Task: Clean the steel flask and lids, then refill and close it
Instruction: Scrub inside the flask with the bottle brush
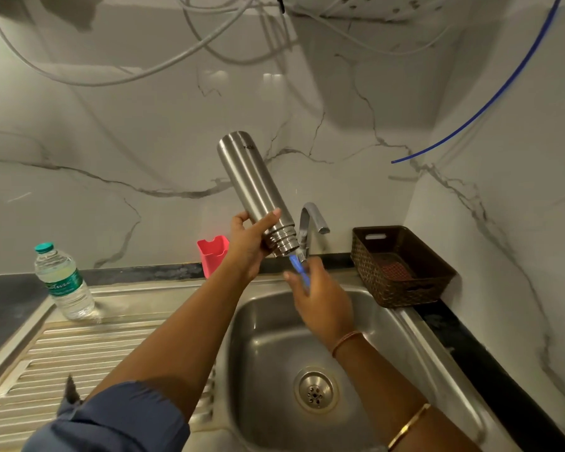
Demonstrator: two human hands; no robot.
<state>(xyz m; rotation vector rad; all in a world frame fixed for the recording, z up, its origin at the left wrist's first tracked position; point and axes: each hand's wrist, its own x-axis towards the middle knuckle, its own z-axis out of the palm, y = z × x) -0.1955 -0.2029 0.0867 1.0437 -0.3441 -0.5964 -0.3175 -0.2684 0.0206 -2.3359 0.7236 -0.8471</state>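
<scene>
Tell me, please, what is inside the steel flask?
A blue handle, held by the right hand, enters the down-tilted mouth of the steel flask; its far end and the interior are hidden.

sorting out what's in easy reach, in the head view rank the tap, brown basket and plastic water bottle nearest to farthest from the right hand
From the right hand, which holds a blue brush:
1. Tap, just behind it, toward the wall.
2. Brown basket, off to its right.
3. Plastic water bottle, far to its left.
</scene>
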